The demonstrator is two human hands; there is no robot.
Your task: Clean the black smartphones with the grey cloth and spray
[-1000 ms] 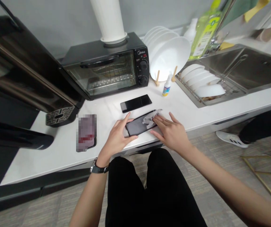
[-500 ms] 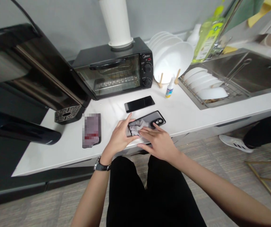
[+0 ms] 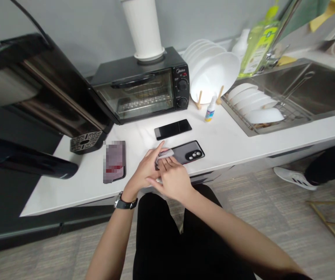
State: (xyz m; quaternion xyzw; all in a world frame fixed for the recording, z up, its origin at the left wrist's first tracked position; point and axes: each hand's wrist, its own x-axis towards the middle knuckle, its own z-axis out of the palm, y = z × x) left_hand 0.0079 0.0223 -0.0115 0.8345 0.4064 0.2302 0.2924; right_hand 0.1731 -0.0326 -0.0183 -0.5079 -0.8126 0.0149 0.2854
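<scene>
A black phone point(image 3: 188, 152) lies face down near the front edge of the white counter point(image 3: 228, 140), its camera lenses at the right end. My left hand point(image 3: 144, 173) grips the phone's left end. My right hand point(image 3: 171, 179) presses a small grey-white cloth point(image 3: 165, 154) onto that same left end, partly over my left fingers. The phone's left part is hidden under both hands.
A second black phone point(image 3: 172, 128) lies just behind. A blurred phone point(image 3: 114, 161) sits to the left. A toaster oven point(image 3: 140, 91), a small spray bottle point(image 3: 210, 110), stacked white plates point(image 3: 214, 76) and a sink rack with dishes point(image 3: 257, 111) line the back. Another person's shoe point(image 3: 294, 178) is on the floor, right.
My right hand has slid the cloth from the phone's right end to its left end, uncovering the camera lenses. My left hand has kept hold of the phone.
</scene>
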